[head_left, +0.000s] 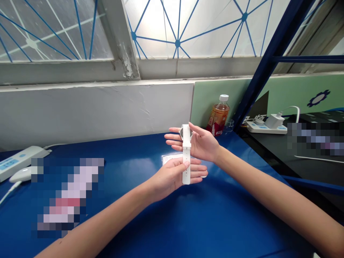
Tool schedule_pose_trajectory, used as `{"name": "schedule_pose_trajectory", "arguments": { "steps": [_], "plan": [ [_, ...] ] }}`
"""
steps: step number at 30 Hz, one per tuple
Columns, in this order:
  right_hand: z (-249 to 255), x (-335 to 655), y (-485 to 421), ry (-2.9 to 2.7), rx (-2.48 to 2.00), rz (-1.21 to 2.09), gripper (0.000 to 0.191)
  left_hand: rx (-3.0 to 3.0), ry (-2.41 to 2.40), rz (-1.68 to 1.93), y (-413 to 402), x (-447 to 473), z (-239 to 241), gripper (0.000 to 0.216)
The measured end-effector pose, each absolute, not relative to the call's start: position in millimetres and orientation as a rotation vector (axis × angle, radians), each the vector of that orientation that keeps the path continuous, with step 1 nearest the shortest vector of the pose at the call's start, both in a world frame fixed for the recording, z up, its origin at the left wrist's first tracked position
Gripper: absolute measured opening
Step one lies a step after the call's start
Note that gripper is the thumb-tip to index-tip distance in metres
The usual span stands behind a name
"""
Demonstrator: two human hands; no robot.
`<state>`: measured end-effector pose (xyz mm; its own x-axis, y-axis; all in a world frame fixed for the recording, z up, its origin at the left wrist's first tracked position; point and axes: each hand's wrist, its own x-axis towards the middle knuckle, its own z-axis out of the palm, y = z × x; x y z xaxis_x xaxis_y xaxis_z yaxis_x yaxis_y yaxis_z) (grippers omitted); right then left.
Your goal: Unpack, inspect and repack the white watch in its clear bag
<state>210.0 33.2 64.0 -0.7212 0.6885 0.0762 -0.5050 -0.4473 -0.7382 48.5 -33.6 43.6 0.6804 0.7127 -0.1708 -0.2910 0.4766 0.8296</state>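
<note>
A wristwatch with a white strap hangs upright between my hands above the blue table, its strap's back toward me. My left hand grips the lower strap, thumb pressed in front and fingers stretched out behind it. Farther up, my right hand has its fingers spread behind the round watch case, and its thumb tip touches the strap's upper edge. Most of the dial is hidden by the strap. Behind my left hand lies a white, paper-like item on the table, partly covered.
The blue table runs back to a wall below windows. A drink bottle stands at the back right beside a blue metal post. Power strips lie on the left and right. A blurred-out patch covers something at left.
</note>
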Motion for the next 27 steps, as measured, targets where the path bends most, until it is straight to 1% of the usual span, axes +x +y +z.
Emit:
{"name": "schedule_pose_trajectory", "arguments": {
  "steps": [3, 5, 10, 11, 14, 16, 18, 20, 23, 27],
  "plan": [
    [63.8, 209.7, 32.9, -0.958, -0.307, 2.196, 0.061, 0.867, 0.554, 0.652, -34.0, 48.7, 43.1, 0.029],
    [62.7, 209.3, 32.9, -0.912, -0.29, 2.206, 0.061, 0.865, 0.56, 0.652, -34.6, 49.3, 43.3, 0.029],
    [63.3, 210.5, 35.0, -0.761, -0.287, 2.191, 0.049, 0.815, 0.627, 0.668, -32.3, 48.3, 44.1, 0.028],
    [64.5, 211.4, 36.2, -0.723, -0.291, 2.158, 0.046, 0.782, 0.628, 0.672, -31.1, 47.2, 44.5, 0.033],
    [67.8, 214.8, 41.4, -0.62, -0.279, 1.993, 0.032, 0.625, 0.574, 0.724, -27.5, 43.6, 47.2, 0.056],
    [68.0, 216.0, 44.8, -0.588, -0.29, 1.876, 0.025, 0.561, 0.548, 0.802, -26.5, 42.6, 49.2, 0.063],
    [66.4, 215.1, 46.1, -0.6, -0.324, 1.806, 0.022, 0.544, 0.547, 0.856, -26.5, 43.3, 50.1, 0.058],
    [63.7, 212.1, 44.4, -0.703, -0.371, 1.79, 0.022, 0.569, 0.545, 0.884, -26.6, 44.9, 49.6, 0.045],
    [60.2, 206.6, 37.2, -1.052, -0.483, 1.677, 0.026, 0.705, 0.524, 0.94, -25.7, 46.6, 47.1, 0.029],
    [58.8, 203.4, 27.5, -1.517, -0.644, 1.271, 0.03, 0.892, 0.592, 0.958, -24.7, 45.6, 43.0, 0.031]
  ]
}}
